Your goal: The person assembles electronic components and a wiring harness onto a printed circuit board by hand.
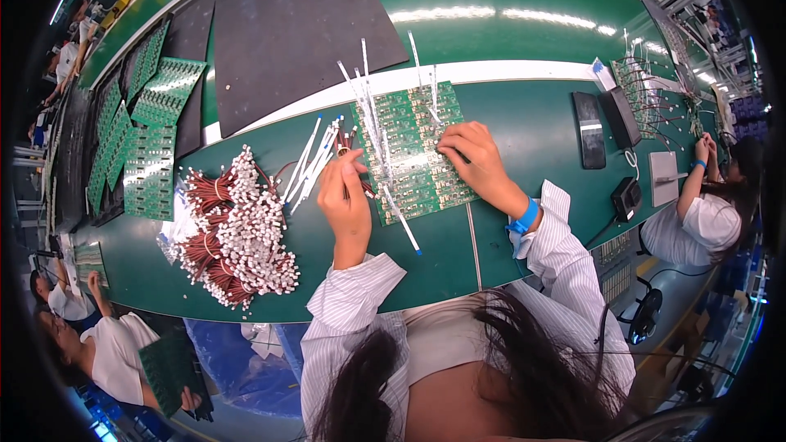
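Observation:
A green circuit board panel [405, 176] lies in front of me, with rows of small parts. Several thin white flat cables [372, 119] stand up from it or lie across it. My left hand [345, 205] is closed at the panel's left edge, around red-and-black wires [345, 141] that show above its fingertips. On the panel's right half, my right hand [477, 165] pinches close to the surface. Whatever sits between its fingertips is too small to make out. Loose white flat cables with blue ends [309, 165] rest just left of my left hand.
A large heap of red-and-black wire bundles with white connectors [254, 233] lies left. Beyond it stand stacked green panels [150, 172]. A black mat [299, 29] covers the far side. Black boxes [620, 117] and a wired panel [639, 86] are right. Co-workers [696, 217] sit on both sides.

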The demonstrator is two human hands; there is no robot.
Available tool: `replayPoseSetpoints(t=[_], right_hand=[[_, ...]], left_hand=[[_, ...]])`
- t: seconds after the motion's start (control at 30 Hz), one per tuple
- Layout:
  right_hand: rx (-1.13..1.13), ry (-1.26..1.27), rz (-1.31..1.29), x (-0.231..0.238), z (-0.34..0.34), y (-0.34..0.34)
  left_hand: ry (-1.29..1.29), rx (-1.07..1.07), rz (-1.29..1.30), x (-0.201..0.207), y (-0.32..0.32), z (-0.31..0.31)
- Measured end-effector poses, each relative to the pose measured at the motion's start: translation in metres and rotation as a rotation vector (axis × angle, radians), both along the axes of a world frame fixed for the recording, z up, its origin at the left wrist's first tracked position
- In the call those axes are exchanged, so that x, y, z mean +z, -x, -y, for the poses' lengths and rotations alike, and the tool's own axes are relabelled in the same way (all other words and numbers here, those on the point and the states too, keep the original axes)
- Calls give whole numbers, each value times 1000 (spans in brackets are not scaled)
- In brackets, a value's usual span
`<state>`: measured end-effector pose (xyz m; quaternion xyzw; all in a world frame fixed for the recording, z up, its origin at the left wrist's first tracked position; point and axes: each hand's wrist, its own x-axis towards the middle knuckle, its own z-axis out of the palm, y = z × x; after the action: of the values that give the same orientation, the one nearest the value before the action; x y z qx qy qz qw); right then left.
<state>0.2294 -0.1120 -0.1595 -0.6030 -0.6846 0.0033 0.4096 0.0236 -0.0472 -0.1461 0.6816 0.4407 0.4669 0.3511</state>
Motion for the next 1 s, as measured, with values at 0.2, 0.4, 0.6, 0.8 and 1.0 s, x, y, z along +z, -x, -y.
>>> replayPoseSetpoints(t=[0.2,0.4,0.6,0.8,1.0], right_hand=[[37,-32,259,4,-1,3],[60,4,372,13,0,10],[3,140,587,20,-9,25],[-1,-7,318,14,-6,14],[23,123,-8,8,0,6]], left_hand=[[-95,-25,-18,-1,-2,-2],[-65,-41,-68,-2,-4,-1],[-76,-36,-96,-3,-5,-1],[-109,-24,-100,-4,-3,-1],[-124,-34,-116,0,-2,-1]])
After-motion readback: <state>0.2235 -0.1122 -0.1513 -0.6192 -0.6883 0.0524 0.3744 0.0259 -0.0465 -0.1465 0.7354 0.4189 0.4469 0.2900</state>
